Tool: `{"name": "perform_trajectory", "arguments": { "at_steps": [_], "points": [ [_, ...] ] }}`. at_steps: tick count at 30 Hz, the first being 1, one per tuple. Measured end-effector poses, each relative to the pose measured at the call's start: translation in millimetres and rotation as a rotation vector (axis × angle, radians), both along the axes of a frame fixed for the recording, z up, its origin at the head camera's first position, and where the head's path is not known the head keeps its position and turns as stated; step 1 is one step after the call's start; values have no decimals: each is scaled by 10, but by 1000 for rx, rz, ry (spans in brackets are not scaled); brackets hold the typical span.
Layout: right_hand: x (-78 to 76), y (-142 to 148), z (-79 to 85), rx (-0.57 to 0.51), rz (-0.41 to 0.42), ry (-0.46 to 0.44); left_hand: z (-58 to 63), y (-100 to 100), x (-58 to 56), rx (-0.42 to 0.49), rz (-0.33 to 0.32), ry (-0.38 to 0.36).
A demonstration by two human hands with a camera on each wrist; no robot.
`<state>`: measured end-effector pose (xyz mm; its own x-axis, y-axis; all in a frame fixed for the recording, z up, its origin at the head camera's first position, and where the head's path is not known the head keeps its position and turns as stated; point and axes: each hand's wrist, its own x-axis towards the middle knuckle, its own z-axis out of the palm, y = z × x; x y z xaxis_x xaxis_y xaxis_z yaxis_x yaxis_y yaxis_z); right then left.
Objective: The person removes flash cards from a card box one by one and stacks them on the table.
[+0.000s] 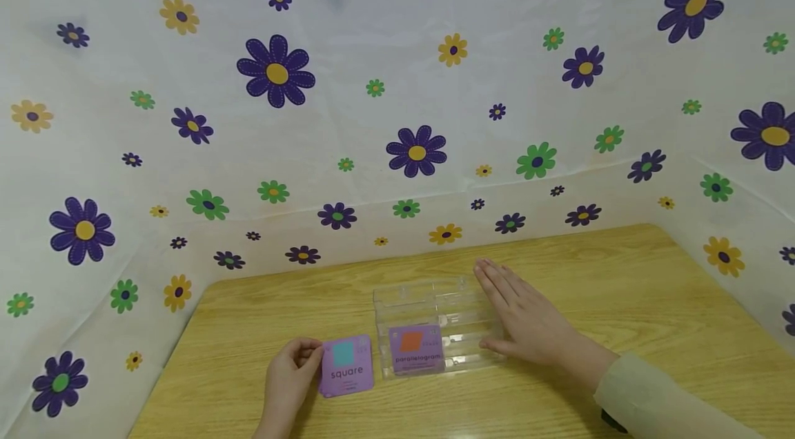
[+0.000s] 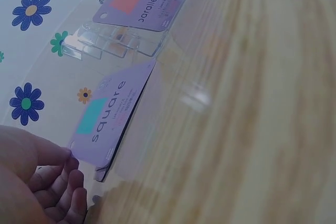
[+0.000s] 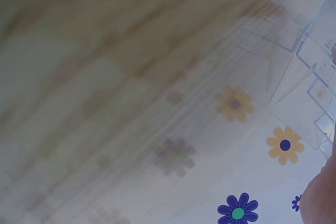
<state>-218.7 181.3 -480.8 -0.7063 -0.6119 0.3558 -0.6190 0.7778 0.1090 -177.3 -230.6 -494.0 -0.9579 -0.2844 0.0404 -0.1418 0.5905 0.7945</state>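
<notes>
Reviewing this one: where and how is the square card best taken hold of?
The square card is probably best pinched across its thickness at its left edge, near the upper corner, coming from the left. It is thin and flat, and its right edge sits close to the clear rack; the left hand pinches that left edge.

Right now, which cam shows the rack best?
Head: it shows the rack nearly whole, with only its right end partly behind the right hand. Left wrist has just part of it, slanted, with the parallelogram card. Right wrist catches only a piece at the frame's right edge.
</notes>
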Motion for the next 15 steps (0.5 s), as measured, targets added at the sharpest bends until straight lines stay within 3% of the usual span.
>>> {"name": "perform_trajectory", "arguments": {
  "at_steps": [15],
  "points": [
    [28,-17,40,10,-14,-37,-5,-40,-6,20,-5,8]
  ]
}}
